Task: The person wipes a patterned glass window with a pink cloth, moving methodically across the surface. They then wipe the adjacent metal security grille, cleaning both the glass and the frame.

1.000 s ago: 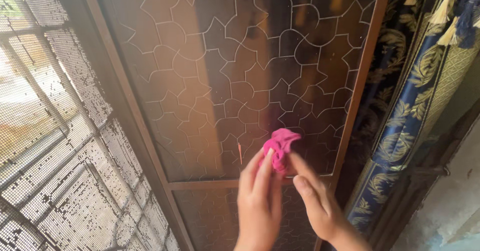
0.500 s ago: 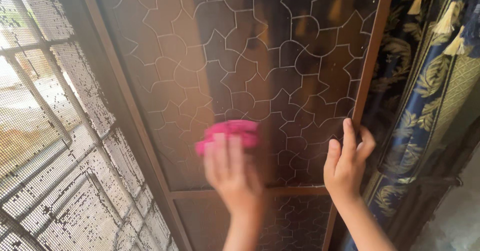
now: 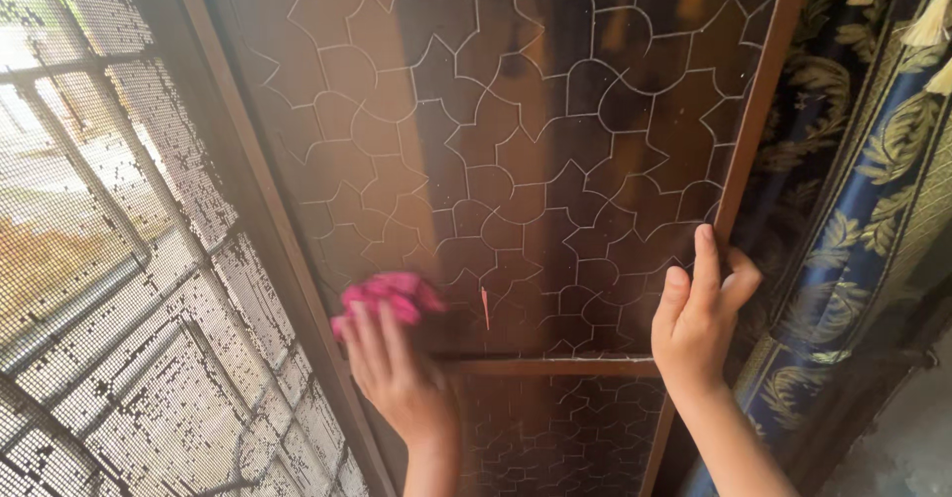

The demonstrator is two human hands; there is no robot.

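Down at the pane's (image 3: 516,160) lower left, my left hand (image 3: 397,378) presses the pink cloth (image 3: 387,297) flat; right hand (image 3: 699,323) clamps the frame (image 3: 749,150). I'd keep strokes overlapping, pressure even.

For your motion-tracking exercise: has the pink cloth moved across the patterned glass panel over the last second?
Yes. The pink cloth, under the left hand, has moved left, from near the panel's middle to beside the left brown frame, just above the crossbar.
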